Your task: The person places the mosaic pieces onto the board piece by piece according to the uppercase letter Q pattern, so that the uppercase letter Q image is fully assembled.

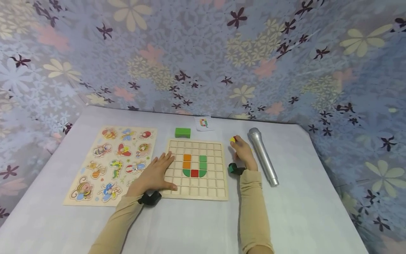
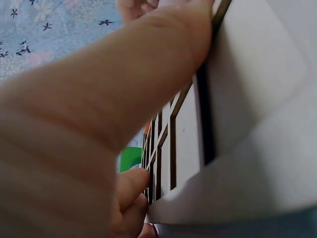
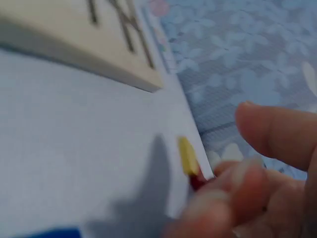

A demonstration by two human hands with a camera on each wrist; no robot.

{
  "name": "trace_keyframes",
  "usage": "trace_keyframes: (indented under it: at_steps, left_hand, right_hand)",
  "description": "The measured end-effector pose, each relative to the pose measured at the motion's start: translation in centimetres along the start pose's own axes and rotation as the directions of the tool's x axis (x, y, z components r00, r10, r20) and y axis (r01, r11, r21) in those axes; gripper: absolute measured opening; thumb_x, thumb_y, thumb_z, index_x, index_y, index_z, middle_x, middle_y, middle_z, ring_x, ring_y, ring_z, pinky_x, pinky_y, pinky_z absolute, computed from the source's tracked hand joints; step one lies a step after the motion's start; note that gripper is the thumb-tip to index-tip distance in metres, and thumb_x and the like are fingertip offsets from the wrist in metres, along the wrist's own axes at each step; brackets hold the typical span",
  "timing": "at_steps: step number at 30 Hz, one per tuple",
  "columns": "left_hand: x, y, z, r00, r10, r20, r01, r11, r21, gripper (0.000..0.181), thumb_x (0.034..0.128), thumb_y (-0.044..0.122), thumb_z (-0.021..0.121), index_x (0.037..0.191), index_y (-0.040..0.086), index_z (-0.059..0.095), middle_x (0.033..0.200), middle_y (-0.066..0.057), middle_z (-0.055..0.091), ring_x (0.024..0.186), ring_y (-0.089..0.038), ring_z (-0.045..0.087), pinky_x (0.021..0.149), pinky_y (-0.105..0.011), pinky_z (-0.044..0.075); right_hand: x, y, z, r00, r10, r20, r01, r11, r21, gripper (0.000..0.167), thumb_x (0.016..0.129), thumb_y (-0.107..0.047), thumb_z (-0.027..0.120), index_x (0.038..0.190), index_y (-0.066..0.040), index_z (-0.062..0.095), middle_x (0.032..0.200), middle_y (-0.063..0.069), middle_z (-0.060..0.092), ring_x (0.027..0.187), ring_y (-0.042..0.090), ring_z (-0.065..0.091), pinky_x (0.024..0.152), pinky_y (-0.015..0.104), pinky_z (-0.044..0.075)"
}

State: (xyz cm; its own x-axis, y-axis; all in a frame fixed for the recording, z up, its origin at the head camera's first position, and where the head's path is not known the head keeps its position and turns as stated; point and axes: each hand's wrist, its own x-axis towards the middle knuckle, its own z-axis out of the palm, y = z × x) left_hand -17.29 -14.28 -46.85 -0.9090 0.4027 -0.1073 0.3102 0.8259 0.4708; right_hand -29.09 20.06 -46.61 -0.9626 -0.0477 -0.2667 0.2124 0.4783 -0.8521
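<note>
A wooden grid board [image 1: 215, 194] bears orange tiles [image 1: 187, 164], green tiles [image 1: 203, 165] and a red tile [image 1: 194, 173] in a U shape. My left hand [image 1: 155, 174] lies over the board's left side, fingers spread and thumb near its lower edge. Right of the board, my right hand [image 1: 243, 152] is at a small yellow piece [image 1: 233, 139] and a dark red piece [image 3: 197, 181]. In the right wrist view the thumb stands apart from the other fingers, and the red piece is partly hidden behind the fingertips.
Left of the grid lies an insect puzzle board [image 1: 95, 155]. A green block [image 1: 182, 132] and a pattern card [image 1: 204, 123] are behind the grid. A silver microphone [image 1: 264, 157] lies right of my right hand. A blue thing [image 3: 44, 234] shows at the right wrist view's lower edge.
</note>
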Motion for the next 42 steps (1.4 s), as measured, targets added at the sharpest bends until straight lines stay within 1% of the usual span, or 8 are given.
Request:
trace_keyframes:
  at_steps: [3,7,14,20,27,31,34,42]
  left_hand:
    - [0.0,-0.1,-0.1,1.000,-0.013,-0.005,0.013,1.000,0.006,0.113,0.0685,0.054,0.080,0.152,0.001,0.027,0.162,-0.018,0.017,0.149,-0.040,0.014,0.121,-0.057,0.015]
    - [0.0,-0.3,-0.1,1.000,-0.006,-0.010,0.006,1.000,0.007,0.112,0.0685,0.054,0.080,0.151,0.000,0.027,0.161,-0.019,0.017,0.149,-0.042,0.015,0.120,-0.058,0.015]
    - [0.1,-0.1,0.2,1.000,0.003,0.008,-0.003,1.000,-0.014,0.113,0.0685,0.054,0.080,0.152,0.000,0.026,0.162,-0.019,0.016,0.149,-0.041,0.014,0.120,-0.058,0.015]
    - [-0.1,-0.1,0.2,1.000,0.000,-0.006,0.000,1.000,-0.012,0.113,0.0682,0.053,0.081,0.151,-0.001,0.027,0.161,-0.019,0.016,0.149,-0.042,0.015,0.120,-0.058,0.015]
    - [0.0,-0.2,0.1,1.000,0.006,-0.001,-0.006,1.000,-0.008,0.113,0.0688,0.055,0.080,0.152,0.000,0.026,0.162,-0.018,0.015,0.149,-0.041,0.013,0.121,-0.058,0.015]
    - [0.0,0.0,-0.1,1.000,0.011,-0.011,-0.011,1.000,0.004,0.113,0.0687,0.054,0.080,0.152,0.000,0.026,0.162,-0.019,0.015,0.149,-0.041,0.014,0.120,-0.058,0.016]
    - [-0.1,0.0,-0.2,1.000,0.009,-0.011,-0.009,1.000,0.006,0.113,0.0689,0.054,0.080,0.152,-0.001,0.025,0.162,-0.019,0.015,0.149,-0.042,0.014,0.120,-0.058,0.016]
    - [0.0,0.1,0.1,1.000,0.017,0.006,-0.017,1.000,-0.003,0.113,0.0685,0.054,0.080,0.151,-0.001,0.026,0.161,-0.021,0.016,0.149,-0.043,0.014,0.120,-0.059,0.015]
  right_hand:
    - [-1.1,0.0,0.1,0.999,0.024,0.038,-0.029,0.994,0.110,0.057,0.103,-0.031,0.045,0.154,-0.015,0.026,0.150,0.021,0.040,0.047,-0.001,0.042,0.050,0.014,0.044]
    - [-2.4,0.2,0.5,0.999,0.005,0.041,-0.011,0.990,0.141,0.049,0.103,-0.030,0.046,0.148,-0.011,0.040,0.139,0.022,0.050,0.046,0.000,0.040,0.050,0.015,0.044]
    - [-2.5,0.9,1.5,0.977,-0.017,-0.213,0.056,0.982,0.179,0.043,0.091,-0.013,0.064,0.133,-0.007,0.058,0.127,0.015,0.066,0.054,0.000,0.048,0.048,0.014,0.042]
    - [-2.1,0.9,2.2,0.958,-0.002,-0.286,0.038,0.992,0.120,0.049,0.083,-0.008,0.073,0.130,-0.010,0.060,0.128,0.011,0.066,0.080,0.003,0.057,0.051,0.014,0.041]
    - [-1.5,0.4,2.2,0.954,0.038,-0.297,0.006,0.990,0.144,0.047,0.081,-0.002,0.074,0.126,-0.008,0.061,0.128,0.012,0.066,0.050,0.001,0.051,0.043,0.016,0.041]
    - [-1.4,0.2,2.1,0.950,-0.009,-0.312,0.043,0.994,0.103,0.046,0.078,0.002,0.074,0.122,-0.004,0.063,0.123,0.015,0.068,0.084,0.012,0.068,0.049,0.013,0.042]
    - [-1.4,0.1,2.1,0.952,-0.040,-0.305,0.071,0.993,0.093,0.049,0.077,0.006,0.072,0.124,-0.002,0.062,0.120,0.019,0.068,0.110,0.027,0.066,0.058,0.010,0.043]
    - [-2.4,-0.7,1.4,0.968,-0.060,-0.243,0.079,0.994,0.071,0.052,0.083,0.002,0.069,0.132,-0.007,0.057,0.122,0.018,0.067,0.106,0.027,0.064,0.066,0.018,0.045]
